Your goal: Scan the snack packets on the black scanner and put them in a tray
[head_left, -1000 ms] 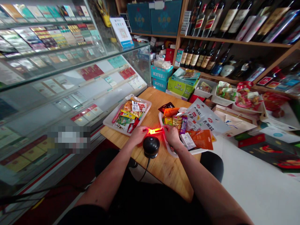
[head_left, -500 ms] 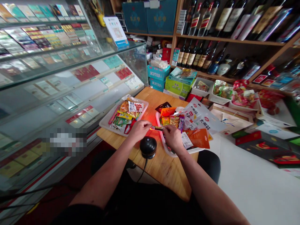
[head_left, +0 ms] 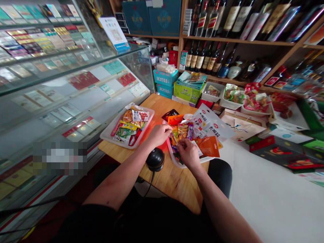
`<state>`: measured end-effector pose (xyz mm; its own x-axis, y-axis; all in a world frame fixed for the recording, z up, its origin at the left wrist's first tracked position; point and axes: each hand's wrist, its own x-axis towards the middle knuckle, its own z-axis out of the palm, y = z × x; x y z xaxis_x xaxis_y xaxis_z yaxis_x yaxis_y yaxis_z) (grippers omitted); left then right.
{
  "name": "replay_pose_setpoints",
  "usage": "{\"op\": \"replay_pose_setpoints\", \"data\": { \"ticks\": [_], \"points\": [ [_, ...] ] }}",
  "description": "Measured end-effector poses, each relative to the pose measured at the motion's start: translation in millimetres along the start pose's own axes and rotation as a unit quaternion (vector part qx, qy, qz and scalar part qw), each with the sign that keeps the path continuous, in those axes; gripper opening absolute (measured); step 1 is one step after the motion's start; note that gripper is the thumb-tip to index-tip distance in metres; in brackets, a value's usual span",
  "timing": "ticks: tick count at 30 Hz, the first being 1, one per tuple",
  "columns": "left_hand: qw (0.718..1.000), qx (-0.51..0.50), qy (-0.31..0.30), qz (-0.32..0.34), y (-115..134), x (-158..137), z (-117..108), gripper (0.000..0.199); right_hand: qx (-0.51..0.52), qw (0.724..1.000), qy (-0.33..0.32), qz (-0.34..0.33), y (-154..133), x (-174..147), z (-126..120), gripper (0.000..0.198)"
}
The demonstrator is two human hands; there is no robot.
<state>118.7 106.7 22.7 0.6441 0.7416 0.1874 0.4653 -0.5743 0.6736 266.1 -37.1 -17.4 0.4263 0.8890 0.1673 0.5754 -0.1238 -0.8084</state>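
Observation:
My left hand [head_left: 160,135] is closed, its fingertips pinching a narrow snack packet [head_left: 173,135] over the near-left part of the right tray [head_left: 178,164]. My right hand [head_left: 189,154] hovers low over the same tray, fingers curled together; what lies between them is hidden. Around both hands the tray is heaped with snack packets, among them an orange packet [head_left: 209,146], a purple one [head_left: 189,131] and large silver-grey bags [head_left: 206,120]. A black dome-shaped scanner [head_left: 155,158] with a cable stands below my left wrist, casting red light on the wooden table [head_left: 181,185].
On the table's left stands another white tray [head_left: 107,134] with snack packets. A glass display counter [head_left: 83,84] runs along the left. Behind are teal boxes [head_left: 165,78], a green box [head_left: 186,92] and shelves of wine bottles [head_left: 199,60]. Gift boxes [head_left: 280,153] lie at right.
Both hands have moved right and slightly apart, from above the scanner's red light to over the right tray. The narrow packet, stretched between them before, now tilts down. The view has shifted a little.

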Motion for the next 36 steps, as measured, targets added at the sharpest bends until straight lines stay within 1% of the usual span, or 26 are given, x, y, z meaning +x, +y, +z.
{"op": "replay_pose_setpoints", "data": {
  "ticks": [3,5,9,11,15,18,21,24,27,30,33,36],
  "points": [
    [1.0,-0.02,-0.001,-0.008,2,1,6,0.023,0.003,1.0,-0.006,0.007,5,-2,-2,0.017],
    [1.0,-0.023,-0.003,-0.018,6,0,6,0.023,-0.009,1.0,-0.003,0.006,7,-2,-2,0.017],
    [0.999,-0.03,-0.004,-0.044,14,-7,-2,0.023,-0.028,1.0,0.002,-0.007,11,-1,-2,0.017],
    [0.998,-0.032,0.004,-0.047,16,-13,-7,0.022,-0.03,0.999,-0.001,-0.012,10,0,-1,0.017],
    [0.995,-0.068,0.037,-0.058,9,-26,-14,0.022,-0.037,0.999,-0.007,-0.014,5,1,3,0.015],
    [0.991,-0.077,0.073,-0.078,-7,-37,-18,0.023,-0.03,0.999,-0.013,-0.017,2,2,9,0.017],
    [0.987,-0.058,0.109,-0.107,-31,-49,-25,0.023,-0.031,0.999,-0.023,-0.017,0,4,14,0.017],
    [0.979,-0.024,0.141,-0.145,-60,-62,-34,0.024,-0.038,0.999,-0.031,-0.02,-3,7,19,0.015],
    [0.971,0.038,0.155,-0.18,-87,-75,-44,0.026,-0.041,0.998,-0.035,-0.027,-8,8,22,0.015],
    [0.959,0.157,0.139,-0.189,-108,-87,-52,0.029,-0.034,0.998,-0.035,-0.04,-14,10,27,0.015],
    [0.937,0.284,0.09,-0.184,-123,-98,-56,0.03,-0.024,0.998,-0.036,-0.05,-19,11,32,0.016],
    [0.916,0.34,0.05,-0.207,-134,-104,-54,0.032,-0.014,0.997,-0.042,-0.06,-24,12,38,0.017]
  ]
}}
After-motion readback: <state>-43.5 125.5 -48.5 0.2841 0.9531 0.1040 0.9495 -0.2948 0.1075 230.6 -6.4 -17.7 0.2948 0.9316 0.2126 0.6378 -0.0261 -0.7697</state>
